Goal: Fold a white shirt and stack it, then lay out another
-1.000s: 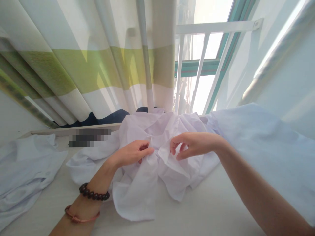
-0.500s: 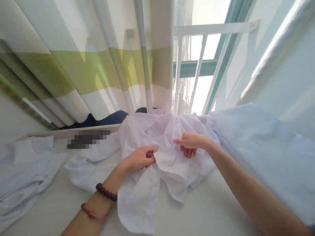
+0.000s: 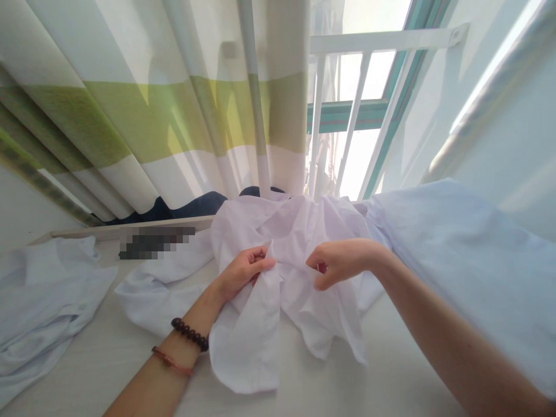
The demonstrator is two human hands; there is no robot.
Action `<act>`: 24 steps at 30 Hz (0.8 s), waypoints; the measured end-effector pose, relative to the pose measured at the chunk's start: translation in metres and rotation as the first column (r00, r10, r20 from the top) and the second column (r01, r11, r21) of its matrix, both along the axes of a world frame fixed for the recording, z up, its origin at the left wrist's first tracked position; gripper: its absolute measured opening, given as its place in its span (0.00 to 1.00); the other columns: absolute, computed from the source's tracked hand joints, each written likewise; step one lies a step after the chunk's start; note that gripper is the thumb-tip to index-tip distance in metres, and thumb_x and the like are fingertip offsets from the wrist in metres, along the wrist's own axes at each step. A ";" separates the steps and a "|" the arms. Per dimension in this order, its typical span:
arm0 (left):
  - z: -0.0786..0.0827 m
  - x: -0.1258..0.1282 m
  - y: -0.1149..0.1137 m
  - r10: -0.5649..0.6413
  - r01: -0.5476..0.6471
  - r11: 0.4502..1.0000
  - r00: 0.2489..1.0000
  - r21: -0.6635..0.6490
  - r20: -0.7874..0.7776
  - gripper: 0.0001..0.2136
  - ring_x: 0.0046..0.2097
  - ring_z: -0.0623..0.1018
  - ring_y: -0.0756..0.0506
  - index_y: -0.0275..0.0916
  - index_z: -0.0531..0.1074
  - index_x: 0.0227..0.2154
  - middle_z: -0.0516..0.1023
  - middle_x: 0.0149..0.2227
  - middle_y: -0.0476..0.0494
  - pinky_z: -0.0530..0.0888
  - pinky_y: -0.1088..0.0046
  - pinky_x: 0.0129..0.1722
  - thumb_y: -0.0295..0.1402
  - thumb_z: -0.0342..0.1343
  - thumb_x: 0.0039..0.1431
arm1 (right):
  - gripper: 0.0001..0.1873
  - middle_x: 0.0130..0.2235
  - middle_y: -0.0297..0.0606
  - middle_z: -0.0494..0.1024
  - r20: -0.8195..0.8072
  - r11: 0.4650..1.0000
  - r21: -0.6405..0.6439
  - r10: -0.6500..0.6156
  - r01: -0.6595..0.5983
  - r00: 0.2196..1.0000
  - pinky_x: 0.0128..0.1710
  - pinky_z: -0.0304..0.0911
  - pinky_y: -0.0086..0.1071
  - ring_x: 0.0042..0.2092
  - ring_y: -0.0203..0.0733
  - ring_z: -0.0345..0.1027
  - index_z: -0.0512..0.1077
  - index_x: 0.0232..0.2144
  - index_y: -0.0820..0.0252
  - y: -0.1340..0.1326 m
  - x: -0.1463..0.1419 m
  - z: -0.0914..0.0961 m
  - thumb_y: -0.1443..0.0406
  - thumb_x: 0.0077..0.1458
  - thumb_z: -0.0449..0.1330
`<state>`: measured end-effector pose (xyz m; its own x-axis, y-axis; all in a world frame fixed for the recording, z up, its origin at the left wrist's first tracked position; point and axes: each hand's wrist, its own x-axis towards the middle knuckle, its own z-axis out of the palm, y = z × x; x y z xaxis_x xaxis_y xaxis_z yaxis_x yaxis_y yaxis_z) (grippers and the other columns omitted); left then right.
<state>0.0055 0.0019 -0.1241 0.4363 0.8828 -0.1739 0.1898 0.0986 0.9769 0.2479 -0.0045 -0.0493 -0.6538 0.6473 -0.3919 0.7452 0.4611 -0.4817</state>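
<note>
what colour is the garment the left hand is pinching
The garment is plain white with a faint lilac tint, best seen in the head view.

Single head-worn view, close above white garment (image 3: 247,353), facing forward-down toward curtain (image 3: 174,121).

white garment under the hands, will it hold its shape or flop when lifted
The white garment would probably flop: the flap below the left hand droops softly. It is likely light for its size, as it looks thin and finely creased. It seems unlikely to roll, since it lies spread over the pale surface.
</note>
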 end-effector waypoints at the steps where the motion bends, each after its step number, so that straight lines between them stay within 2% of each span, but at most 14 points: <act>1: 0.000 0.000 0.000 -0.004 0.004 1.000 1.000 -0.006 -0.003 0.19 0.22 0.64 0.55 0.36 0.68 0.31 0.67 0.23 0.54 0.58 0.79 0.20 0.47 0.63 0.48 | 0.13 0.22 0.28 0.69 0.033 0.999 -0.053 0.002 0.000 0.999 0.23 0.51 0.28 0.25 0.34 0.62 0.60 0.17 0.58 0.003 -0.002 -0.005 0.63 0.45 0.61; 3: 0.000 0.000 0.000 -0.018 0.018 1.000 1.000 -0.018 -0.010 0.19 0.22 0.64 0.55 0.36 0.68 0.31 0.67 0.23 0.54 0.58 0.79 0.21 0.47 0.64 0.48 | 0.14 0.22 0.29 0.73 0.067 0.981 -0.187 -0.042 0.054 0.997 0.25 0.56 0.27 0.26 0.35 0.67 0.63 0.18 0.58 0.007 -0.002 -0.011 0.60 0.47 0.62; 6: -0.001 -0.001 0.000 -0.054 0.054 0.998 0.999 -0.029 0.003 0.20 0.24 0.66 0.54 0.36 0.68 0.32 0.70 0.26 0.51 0.61 0.78 0.23 0.47 0.65 0.46 | 0.23 0.24 0.35 0.78 0.062 0.925 -0.315 -0.202 0.211 0.977 0.29 0.65 0.28 0.26 0.37 0.72 0.66 0.19 0.60 0.011 0.004 -0.012 0.47 0.49 0.61; 9: -0.002 -0.003 0.000 -0.112 0.112 0.993 0.994 -0.023 0.014 0.20 0.24 0.67 0.54 0.36 0.68 0.33 0.72 0.27 0.50 0.62 0.78 0.25 0.46 0.65 0.47 | 0.34 0.25 0.43 0.79 0.003 0.882 -0.325 -0.359 0.341 0.933 0.28 0.69 0.31 0.24 0.39 0.73 0.68 0.21 0.62 0.013 0.007 -0.012 0.36 0.46 0.55; 12: -0.001 -0.003 -0.001 -0.143 0.143 0.990 0.990 -0.005 -0.006 0.18 0.24 0.67 0.54 0.36 0.67 0.33 0.71 0.27 0.51 0.62 0.78 0.24 0.44 0.64 0.49 | 0.39 0.23 0.46 0.79 -0.029 0.841 -0.334 -0.460 0.425 0.888 0.25 0.71 0.34 0.23 0.43 0.74 0.69 0.23 0.63 0.016 0.003 -0.020 0.31 0.46 0.48; 15: 0.000 -0.002 -0.002 -0.148 0.147 0.989 0.989 -0.003 -0.014 0.18 0.25 0.67 0.53 0.36 0.67 0.32 0.70 0.26 0.51 0.62 0.78 0.24 0.43 0.65 0.48 | 0.36 0.22 0.46 0.78 -0.023 0.845 -0.303 -0.469 0.441 0.883 0.24 0.71 0.34 0.22 0.43 0.73 0.69 0.20 0.62 0.017 -0.005 -0.029 0.35 0.50 0.49; 18: 0.001 0.000 -0.003 -0.150 0.150 0.989 0.988 -0.005 -0.024 0.17 0.26 0.67 0.53 0.36 0.67 0.32 0.70 0.26 0.52 0.63 0.78 0.24 0.42 0.65 0.47 | 0.27 0.22 0.43 0.78 -0.008 0.891 -0.258 -0.388 0.373 0.922 0.25 0.71 0.32 0.22 0.40 0.73 0.69 0.14 0.62 0.015 -0.009 -0.033 0.49 0.55 0.56; 21: 0.002 0.001 -0.003 -0.141 0.141 0.990 0.990 -0.006 -0.031 0.16 0.25 0.66 0.54 0.36 0.67 0.31 0.70 0.26 0.52 0.62 0.78 0.24 0.42 0.64 0.47 | 0.18 0.22 0.39 0.78 -0.066 0.907 -0.279 -0.347 0.316 0.936 0.26 0.70 0.29 0.24 0.38 0.73 0.69 0.14 0.62 0.015 -0.009 -0.033 0.61 0.53 0.58; 24: 0.002 0.000 -0.003 -0.136 0.135 0.991 0.990 -0.010 -0.030 0.16 0.24 0.66 0.54 0.37 0.67 0.31 0.70 0.26 0.53 0.62 0.78 0.24 0.41 0.64 0.47 | 0.12 0.21 0.34 0.77 -0.177 0.908 -0.322 -0.337 0.269 0.925 0.24 0.68 0.27 0.24 0.37 0.73 0.67 0.18 0.60 0.015 -0.009 -0.034 0.64 0.51 0.59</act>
